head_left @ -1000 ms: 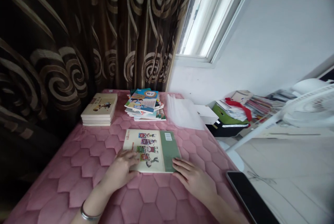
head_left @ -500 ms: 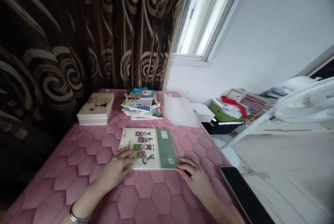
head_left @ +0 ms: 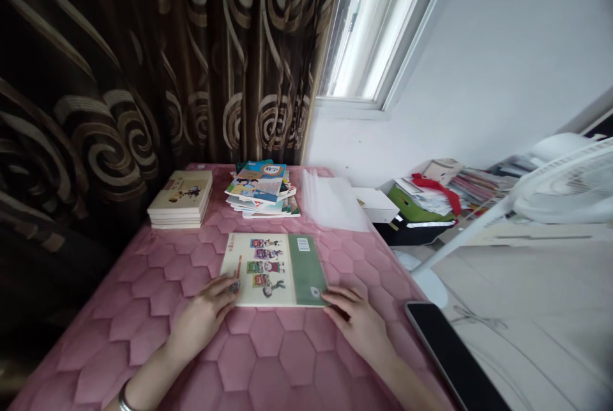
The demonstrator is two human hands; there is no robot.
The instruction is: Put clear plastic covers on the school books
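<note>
Lying closed between left hand point(head_left: 202, 314) and right hand point(head_left: 358, 320), touching it at eight and four o'clock, pinching or not I cannot tell, the book point(head_left: 268, 264) seems mid-handling, the ten-o'clock stack point(head_left: 181, 199) looking squared already, the twelve-o'clock pile point(head_left: 261, 184) not yet.

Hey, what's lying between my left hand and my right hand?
In the head view, a flat rectangular cream-and-green book lies between them, the left hand at its near left corner, the right hand at its near right corner.
</note>
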